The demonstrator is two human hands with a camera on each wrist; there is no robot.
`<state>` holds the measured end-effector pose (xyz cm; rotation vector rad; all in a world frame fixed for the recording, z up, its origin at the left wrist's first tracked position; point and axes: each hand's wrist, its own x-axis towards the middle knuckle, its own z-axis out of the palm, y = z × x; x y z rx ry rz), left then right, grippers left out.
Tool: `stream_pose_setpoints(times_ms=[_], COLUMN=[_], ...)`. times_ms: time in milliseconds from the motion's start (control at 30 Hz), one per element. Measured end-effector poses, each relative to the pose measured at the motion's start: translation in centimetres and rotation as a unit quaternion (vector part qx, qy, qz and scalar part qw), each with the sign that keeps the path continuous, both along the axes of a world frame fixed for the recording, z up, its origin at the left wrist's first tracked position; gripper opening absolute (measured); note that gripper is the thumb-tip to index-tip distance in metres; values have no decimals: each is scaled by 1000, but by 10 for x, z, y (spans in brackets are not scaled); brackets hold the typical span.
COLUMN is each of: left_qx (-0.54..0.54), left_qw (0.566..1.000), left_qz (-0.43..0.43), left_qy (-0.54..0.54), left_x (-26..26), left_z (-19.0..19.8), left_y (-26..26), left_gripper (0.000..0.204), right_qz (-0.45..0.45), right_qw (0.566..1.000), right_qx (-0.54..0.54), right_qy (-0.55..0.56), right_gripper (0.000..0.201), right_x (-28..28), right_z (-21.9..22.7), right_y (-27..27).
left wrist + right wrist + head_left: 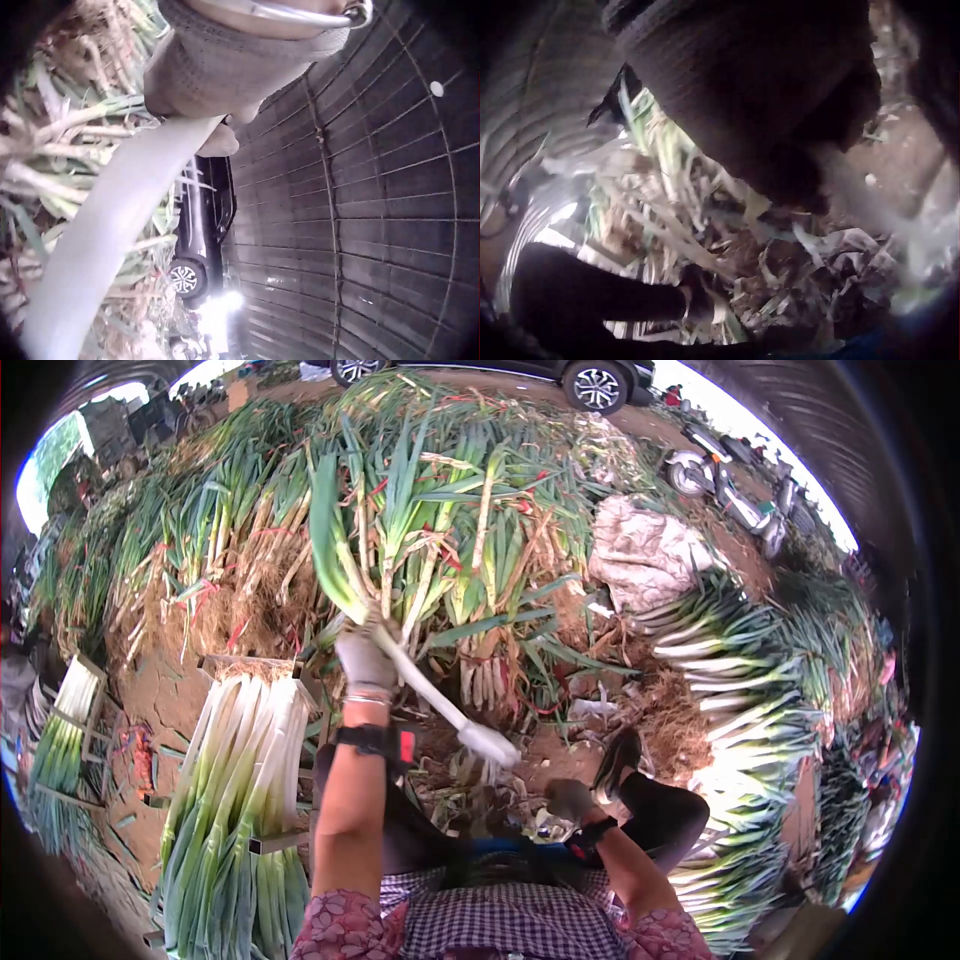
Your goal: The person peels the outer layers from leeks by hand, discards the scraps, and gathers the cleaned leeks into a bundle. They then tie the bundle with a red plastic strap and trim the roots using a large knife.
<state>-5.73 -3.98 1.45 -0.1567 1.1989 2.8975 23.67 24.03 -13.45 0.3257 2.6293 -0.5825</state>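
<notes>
My gloved left hand [366, 660] grips a leek [430, 688] around its shaft. The leek slants across the head view, green leaves up to the left and pale root end down to the right. In the left wrist view its thick white shaft [112, 217] runs down from the curled glove [225, 75]. Lower and to the right, my right hand [570, 798], also gloved, is held low near my shoe, apart from the leek. The right wrist view shows it dark, fingers bent, with a blurred pale leek leaf [862, 195] trailing from the fingertips.
A large heap of untrimmed leeks [250, 550] lies in front. Cleaned leeks fill a metal rack [300, 695] at left, and more lie stacked [740, 690] at right. Peelings [780, 285] litter the ground. A pale sack [650, 550], a car [530, 372] and a motorbike [735, 495] are beyond.
</notes>
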Motion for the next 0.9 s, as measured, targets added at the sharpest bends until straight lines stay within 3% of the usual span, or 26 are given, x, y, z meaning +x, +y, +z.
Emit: stream_pose_setpoints(times_ms=[33, 100, 133, 200, 233, 267, 333, 367, 433, 600, 667, 700, 733, 767, 800, 833, 867, 900], left_qx=[-10, -34, -18, -5, -6, 9, 44, 76, 163, 184, 163, 145, 128, 176, 165, 150, 134, 131], left_qw=[1000, 999, 999, 1000, 1000, 999, 994, 984, 954, 952, 964, 971, 977, 973, 977, 980, 983, 984], left_qz=[2, -4, -4, 1, -2, -32, -91, -130, -225, -223, -200, -185, -170, -146, -133, -131, -128, -119], left_qy=[10, 28, 33, 13, 16, 22, 48, 93, 110, 105, 61, 38, 15, -17, 23, 17, 12, 30], left_x=[0, 6, 9, 8, 11, 15, 9, 12, 15, 3, 4, 8, 8, 8, 4, 0, -4, -11], left_z=[17, 45, 51, 57, 60, 63, 57, 59, 50, 10, -7, -23, -37, -38, -29, -22, -20, -22], left_y=[-7, -14, -10, 1, 4, 3, -5, -5, -5, -10, -6, -3, -1, -3, -13, -17, -20, -20], left_gripper=[9, 9, 11, 15, 15, 12, 23, 28, 39, 38, 32, 31, 29, 27, 24, 23, 22, 21], right_qz=[13, 47, -62, 7, 29, 29, 35, 73, 45, 6, -135, -202, -203, -223, -246, -246, -175, -100], right_qw=[998, 979, 938, 886, 884, 883, 909, 881, 882, 879, 803, 787, 790, 796, 801, 805, 897, 953], right_qx=[-9, -31, -165, -165, -145, -144, -273, -240, -325, -374, -540, -569, -565, -551, -537, -533, -405, -268], right_qy=[-61, 195, 300, 433, 443, 446, 312, 402, 338, 297, 211, 126, 121, 112, 99, 90, -10, -104], right_gripper=[37, 46, 57, 59, 58, 58, 52, 48, 40, 33, 30, 30, 30, 32, 34, 34, 37, 40], right_x=[6, -10, -34, -76, -86, -90, -99, -102, -106, -122, -117, -110, -98, -78, -60, -56, -53, -53], right_z=[-17, -31, 44, 121, 145, 142, 123, 113, 126, 100, 78, 81, 57, 17, -5, 2, 18, 28], right_y=[14, 17, -19, -60, -77, -85, -96, -98, -109, -118, -116, -115, -108, -97, -87, -77, -67, -63])
